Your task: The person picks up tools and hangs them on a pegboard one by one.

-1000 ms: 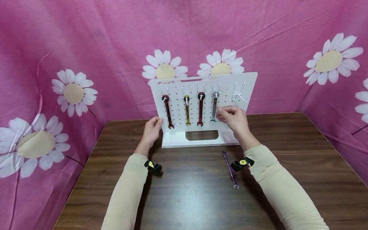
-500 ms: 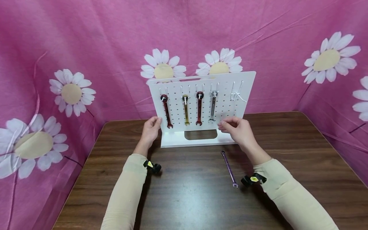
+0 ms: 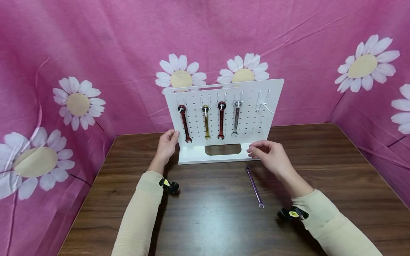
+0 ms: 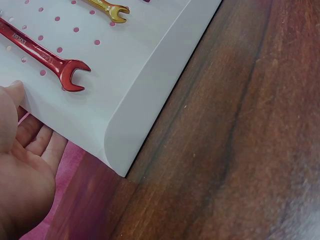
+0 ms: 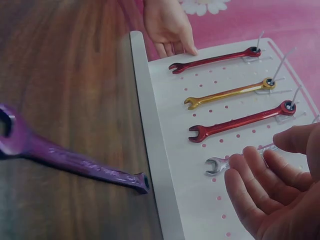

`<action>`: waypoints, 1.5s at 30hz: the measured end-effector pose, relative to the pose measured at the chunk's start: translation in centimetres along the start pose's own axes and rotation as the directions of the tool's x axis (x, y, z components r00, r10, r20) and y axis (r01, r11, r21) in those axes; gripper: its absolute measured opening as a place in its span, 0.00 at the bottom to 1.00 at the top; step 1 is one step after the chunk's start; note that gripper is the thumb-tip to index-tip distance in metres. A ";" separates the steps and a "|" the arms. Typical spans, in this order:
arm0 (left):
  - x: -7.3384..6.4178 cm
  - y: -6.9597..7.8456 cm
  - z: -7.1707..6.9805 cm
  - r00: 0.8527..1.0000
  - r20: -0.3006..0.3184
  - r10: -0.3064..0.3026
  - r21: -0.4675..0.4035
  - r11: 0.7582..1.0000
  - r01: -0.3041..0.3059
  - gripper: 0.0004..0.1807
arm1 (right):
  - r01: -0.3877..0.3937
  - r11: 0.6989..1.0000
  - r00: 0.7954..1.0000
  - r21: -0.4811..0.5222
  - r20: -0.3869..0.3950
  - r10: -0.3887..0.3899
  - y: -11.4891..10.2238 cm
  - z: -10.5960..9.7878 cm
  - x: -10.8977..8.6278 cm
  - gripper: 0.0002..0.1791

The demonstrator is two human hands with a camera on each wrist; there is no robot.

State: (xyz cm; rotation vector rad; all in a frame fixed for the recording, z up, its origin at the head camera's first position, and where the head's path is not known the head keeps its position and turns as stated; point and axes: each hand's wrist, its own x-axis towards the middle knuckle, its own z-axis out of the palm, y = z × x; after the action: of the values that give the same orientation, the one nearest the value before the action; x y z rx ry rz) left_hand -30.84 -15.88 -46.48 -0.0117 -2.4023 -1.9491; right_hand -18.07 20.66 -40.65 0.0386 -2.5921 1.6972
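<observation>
A white pegboard stand stands upright at the back of the table. My left hand grips its left edge, thumb on the front and fingers behind, as the left wrist view shows. From its hooks hang a red wrench, a yellow wrench, a second red wrench and a silver wrench. Loosely bent and holding nothing, my right hand hovers by the stand's right base. Below it on the table lies a purple combination wrench, seen close up in the right wrist view.
Another white wire hook sticks out at the board's upper right. The stand's base has an oblong cutout. Behind and to both sides of the wooden table hangs a pink cloth with white daisies.
My right hand has drawn away from the silver wrench, moving down and right toward the table. That wrench stays on its hook. My left hand keeps its grip on the board.
</observation>
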 end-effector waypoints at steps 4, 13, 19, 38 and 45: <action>0.0 0.0 0.0 1.000 0.002 -0.009 0.006 1.000 0.009 0.18 | -0.005 0.996 1.000 -0.090 0.013 0.007 0.7 -0.1 -0.8 0.14; -0.1 0.1 -0.1 1.000 -0.005 0.002 0.004 1.000 -0.002 0.18 | 0.003 0.983 0.998 -0.184 0.070 0.010 1.6 -0.1 -2.6 0.11; -0.1 0.1 -0.1 1.000 -0.004 0.003 0.003 1.000 -0.003 0.18 | -0.021 0.986 0.991 -0.168 0.124 0.043 2.3 -0.1 -3.7 0.11; -0.1 0.1 -0.1 1.000 0.002 -0.005 0.011 1.000 0.005 0.18 | -0.167 0.968 0.945 -0.190 0.250 0.212 4.0 0.4 -5.3 0.10; -0.2 0.0 0.0 1.000 0.001 -0.002 -0.009 1.000 0.002 0.17 | -0.208 0.937 0.938 -0.279 0.216 0.273 4.6 1.0 -5.7 0.12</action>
State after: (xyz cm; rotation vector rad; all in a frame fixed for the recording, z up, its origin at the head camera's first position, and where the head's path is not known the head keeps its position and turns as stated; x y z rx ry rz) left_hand -30.59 -15.89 -46.46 -0.0107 -2.3949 -1.9606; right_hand -12.58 21.57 -45.54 -0.0844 -3.1015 1.4952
